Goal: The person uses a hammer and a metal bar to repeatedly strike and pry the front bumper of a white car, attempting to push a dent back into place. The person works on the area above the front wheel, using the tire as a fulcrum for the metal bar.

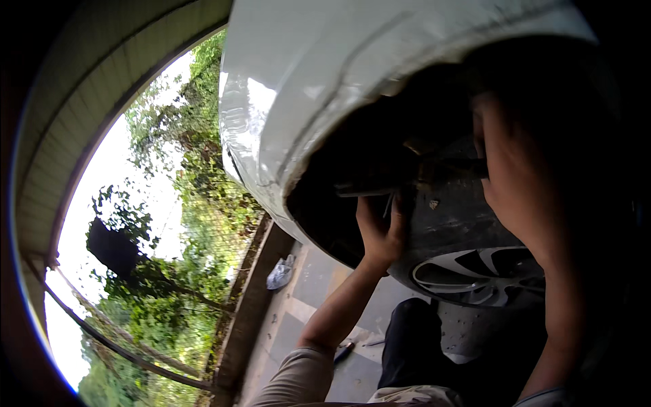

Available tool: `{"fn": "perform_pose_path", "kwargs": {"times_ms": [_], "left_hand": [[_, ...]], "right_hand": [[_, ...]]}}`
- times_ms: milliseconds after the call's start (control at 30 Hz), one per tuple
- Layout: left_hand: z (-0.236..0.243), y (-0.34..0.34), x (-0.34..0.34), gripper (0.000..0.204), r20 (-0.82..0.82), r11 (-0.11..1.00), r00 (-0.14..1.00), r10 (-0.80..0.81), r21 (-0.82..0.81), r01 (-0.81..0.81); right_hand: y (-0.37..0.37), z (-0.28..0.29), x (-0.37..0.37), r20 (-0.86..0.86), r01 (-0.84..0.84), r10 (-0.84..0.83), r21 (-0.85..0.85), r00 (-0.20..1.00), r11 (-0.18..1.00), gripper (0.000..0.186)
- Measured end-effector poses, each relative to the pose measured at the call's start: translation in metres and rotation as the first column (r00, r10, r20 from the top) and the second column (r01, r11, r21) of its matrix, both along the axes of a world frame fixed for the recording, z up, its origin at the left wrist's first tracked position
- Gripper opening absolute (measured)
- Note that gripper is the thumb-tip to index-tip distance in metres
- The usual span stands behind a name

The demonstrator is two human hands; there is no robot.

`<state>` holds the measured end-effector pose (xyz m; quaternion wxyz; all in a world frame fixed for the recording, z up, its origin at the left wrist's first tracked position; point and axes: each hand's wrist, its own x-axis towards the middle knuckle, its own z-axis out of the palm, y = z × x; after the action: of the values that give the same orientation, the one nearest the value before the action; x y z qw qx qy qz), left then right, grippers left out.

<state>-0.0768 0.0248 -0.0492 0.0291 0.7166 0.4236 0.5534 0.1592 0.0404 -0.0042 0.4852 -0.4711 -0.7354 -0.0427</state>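
A white car's wheel arch (pixel 324 122) opens in front of me, and both my hands reach up into its shadow above the tyre (pixel 454 224). My left hand (pixel 382 237) is raised, thumb and fingers closing at the underside of a long dark part (pixel 369 192). What its fingertips grip is lost in the dark. Farther right, my right hand (pixel 512 180) is closed, its fingers mostly hidden. A dark rod-like thing (pixel 464 165) runs from it toward a brownish fitting (pixel 423 173) between the hands. The spoked wheel rim (pixel 481 275) sits below them.
My dark-trousered knee (pixel 413 339) is close under the wheel. On the paved floor (pixel 319 275) lie a small dark object (pixel 344 353) and a crumpled plastic bag (pixel 280 273) beside a low kerb (pixel 247 292). Greenery (pixel 203 203) grows beyond; a ribbed roof (pixel 81 102) hangs overhead.
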Motion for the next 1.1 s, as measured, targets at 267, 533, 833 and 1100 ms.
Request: {"fn": "perform_pose_path", "kwargs": {"times_ms": [267,533,833,1100], "left_hand": [[0.001,0.001,0.014,0.061,-0.097,0.993,0.995,-0.032,0.109,0.043],[0.023,0.015,0.09,0.03,0.61,0.858,0.7,-0.372,-0.062,0.51],[0.046,-0.005,0.083,0.028,0.544,0.921,0.781,-0.305,-0.041,0.388],[0.046,0.003,0.08,0.034,0.511,0.93,0.79,-0.338,0.051,0.365]], "right_hand": [[0.012,0.015,-0.028,0.249,-0.102,0.099,0.001,0.963,0.995,0.048],[0.025,0.009,-0.001,0.3,-0.108,0.126,-0.077,0.946,0.991,0.046],[0.013,0.052,-0.005,0.426,-0.219,0.285,-0.198,0.859,0.955,0.032],[0.027,0.045,-0.008,0.416,-0.294,0.312,-0.109,0.854,0.95,0.03]]}}
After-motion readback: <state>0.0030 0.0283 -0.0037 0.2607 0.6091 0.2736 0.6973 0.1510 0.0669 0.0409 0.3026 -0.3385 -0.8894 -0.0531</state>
